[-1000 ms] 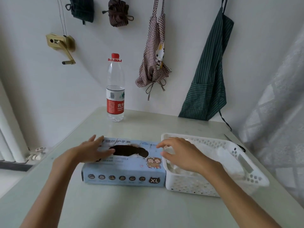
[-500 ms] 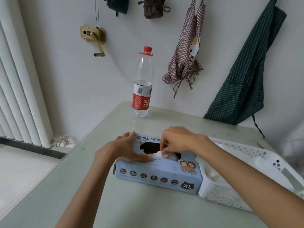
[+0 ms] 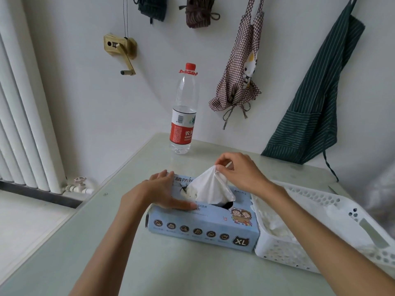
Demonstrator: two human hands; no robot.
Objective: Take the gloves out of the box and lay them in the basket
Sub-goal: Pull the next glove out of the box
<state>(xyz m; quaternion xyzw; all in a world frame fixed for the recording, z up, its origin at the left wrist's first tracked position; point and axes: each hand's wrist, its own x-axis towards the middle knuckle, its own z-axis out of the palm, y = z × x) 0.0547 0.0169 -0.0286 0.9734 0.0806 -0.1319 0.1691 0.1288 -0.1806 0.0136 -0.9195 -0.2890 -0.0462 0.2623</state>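
**Glove box, basket and bottle on tabletop**

While the left hand (image 3: 158,194) lies flat on the box (image 3: 205,227), fingers straight, the right hand (image 3: 239,171) pinches a white glove (image 3: 210,184) drawn partway up from the box's top slot. Box: pale blue, marked "XL" on the front, with a row of round icons. Basket (image 3: 350,212): white, perforated, touching the box's right end, white gloves inside. Water bottle (image 3: 183,116): red cap, red label, standing behind on the tabletop (image 3: 149,263).

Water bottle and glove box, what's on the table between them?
Nothing: in the head view, bare table separates the water bottle from the glove box.
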